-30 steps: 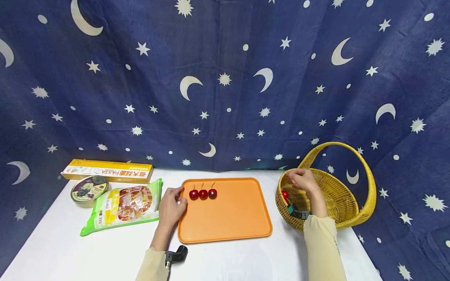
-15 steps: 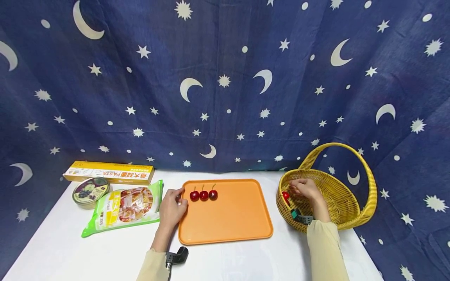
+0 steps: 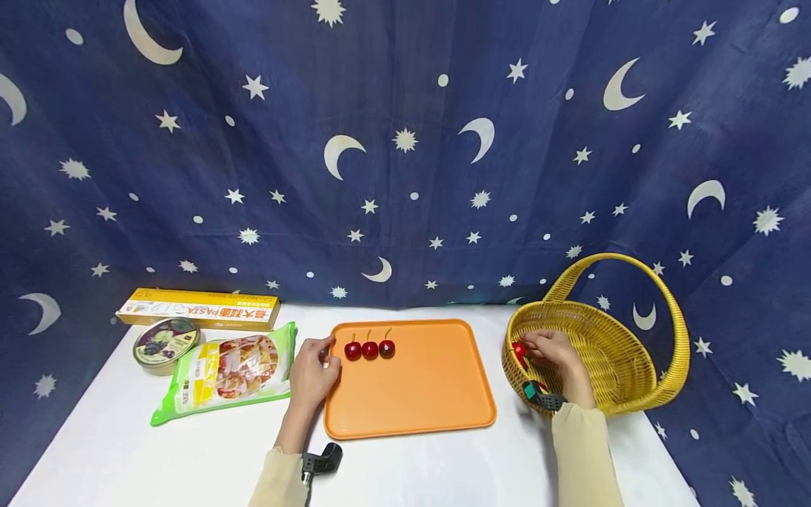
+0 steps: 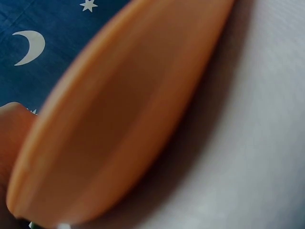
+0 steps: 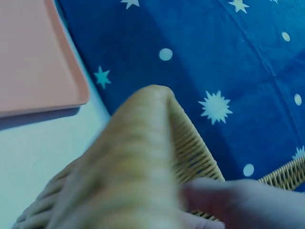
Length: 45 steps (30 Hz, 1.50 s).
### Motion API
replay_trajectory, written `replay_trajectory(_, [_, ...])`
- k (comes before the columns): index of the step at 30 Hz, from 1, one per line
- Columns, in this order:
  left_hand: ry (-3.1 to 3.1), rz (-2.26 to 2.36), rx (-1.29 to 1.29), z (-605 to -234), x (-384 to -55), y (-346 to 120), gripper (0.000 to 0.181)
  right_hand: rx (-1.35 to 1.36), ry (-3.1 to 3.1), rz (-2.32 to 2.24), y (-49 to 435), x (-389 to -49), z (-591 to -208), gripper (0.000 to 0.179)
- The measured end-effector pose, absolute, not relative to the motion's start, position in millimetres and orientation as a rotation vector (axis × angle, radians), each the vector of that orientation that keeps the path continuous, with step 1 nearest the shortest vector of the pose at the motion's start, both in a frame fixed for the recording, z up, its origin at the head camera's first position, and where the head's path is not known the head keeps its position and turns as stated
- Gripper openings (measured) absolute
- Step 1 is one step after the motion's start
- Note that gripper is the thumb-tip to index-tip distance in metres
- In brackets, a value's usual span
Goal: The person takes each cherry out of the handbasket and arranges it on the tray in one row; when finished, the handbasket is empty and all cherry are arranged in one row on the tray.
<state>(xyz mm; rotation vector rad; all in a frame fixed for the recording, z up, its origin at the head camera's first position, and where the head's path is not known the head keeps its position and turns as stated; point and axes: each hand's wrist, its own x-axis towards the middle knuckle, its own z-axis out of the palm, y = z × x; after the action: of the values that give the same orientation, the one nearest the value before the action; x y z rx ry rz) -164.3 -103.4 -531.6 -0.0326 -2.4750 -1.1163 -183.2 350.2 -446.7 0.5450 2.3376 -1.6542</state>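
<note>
- While red fruit [image 3: 519, 350] lies by the left wall inside the wicker basket [image 3: 611, 352], the right hand [image 3: 552, 348] is just beside it, fingers bent; whether they pinch any cannot be told.
- On the orange tray [image 3: 412, 391], three stemmed cherries [image 3: 370, 350] sit in a row.
- The left hand [image 3: 313, 372] touches the tray's left rim, fingers bent; its grip is unclear.
- Farther left are a green packet [image 3: 234, 373], round tin [image 3: 166, 343] and pasta box [image 3: 199, 310].

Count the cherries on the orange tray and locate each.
3, in a row near the tray's far left corner: left cherry, middle cherry, right cherry. The left hand covers some rim; probably none are hidden.
</note>
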Motion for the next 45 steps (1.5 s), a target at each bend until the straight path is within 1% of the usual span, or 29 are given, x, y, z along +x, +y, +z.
replay_trajectory(7, [-2.463,-1.129,-0.019,-528,-169,-106,0.043,0.528,2.316,-1.630,348,-192,-442,0.021])
replay_trajectory(13, [-2.472,-1.124,-0.018,-527,-171,-109,0.043,0.530,2.239,-1.654,346,-195,-442,0.019])
replay_trajectory(15, [-2.462,-1.120,-0.022,-527,-171,-110,0.044,0.551,2.231,-1.646,344,-196,-442,0.016])
replay_trajectory(20, [-2.455,-1.112,-0.028,-527,-168,-111,0.043,0.568,2.276,-1.583,343,-194,-442,0.010])
replay_trajectory(24, [-2.465,-1.113,-0.002,-530,-163,-112,0.043,0.549,2.295,-1.543,342,-190,-447,0.011])
replay_trajectory(28, [-2.464,-1.117,0.006,-530,-161,-113,0.043,0.540,2.291,-1.568,340,-189,-449,0.010])
replay_trajectory(31, [-2.464,-1.122,-0.003,-530,-161,-113,0.043,0.573,2.282,-1.592,341,-190,-448,0.006])
replay_trajectory(36, [-2.467,-1.134,-0.004,-529,-163,-110,0.044,0.609,2.257,-1.613,343,-191,-447,0.006])
replay_trajectory(40, [-2.462,-1.134,-0.023,-530,-162,-107,0.043,0.621,2.265,-1.580,346,-188,-446,0.011])
replay_trajectory(45, [-2.447,-1.120,-0.047,-532,-163,-102,0.042,0.605,2.327,-1.553,351,-183,-436,0.013])
